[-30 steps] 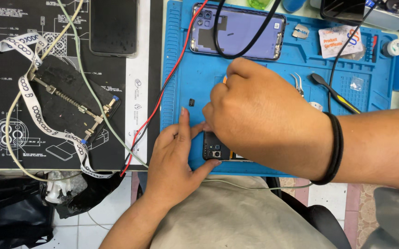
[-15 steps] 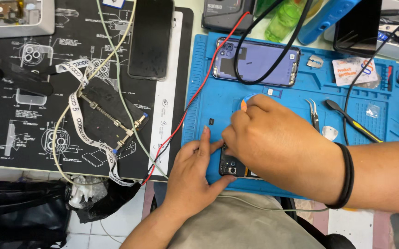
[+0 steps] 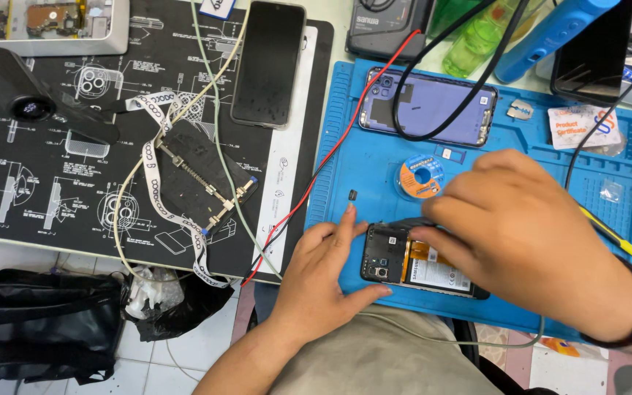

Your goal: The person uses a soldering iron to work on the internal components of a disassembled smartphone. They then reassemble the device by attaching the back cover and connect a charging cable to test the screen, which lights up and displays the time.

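1. Head view, lower centre of the frame: an opened phone (image 3: 414, 265) lies flat on the blue work mat (image 3: 345, 164), close to the mat's near edge. Its back is off, so a dark frame, a small camera block at its left end and a battery with a white label and an orange strip show.
2. The left hand (image 3: 323, 281) rests at the phone's left end, palm down. Its fingers (image 3: 345, 228) are spread apart and lie along the upper left corner, while the thumb runs under the phone's lower edge; they brace the phone without closing round it.
3. The right hand (image 3: 528, 234), with a black band on the wrist, covers the right part of the phone. Its fingers are curled together and press down on the upper edge; whether they pinch anything cannot be told.
4. Just above the phone on the mat sits a small round spool (image 3: 421, 175), orange and blue. A tiny dark part (image 3: 352, 194) lies left of it.
5. Upper centre: a purple phone back (image 3: 433, 104) lies on the mat with black cables across it. A red wire (image 3: 330, 150) runs diagonally over the mat's left edge.
6. Left half: a black printed mat (image 3: 38, 183) on the surface carries a dark phone (image 3: 267, 62) face up and a black clamp fixture (image 3: 202, 179).
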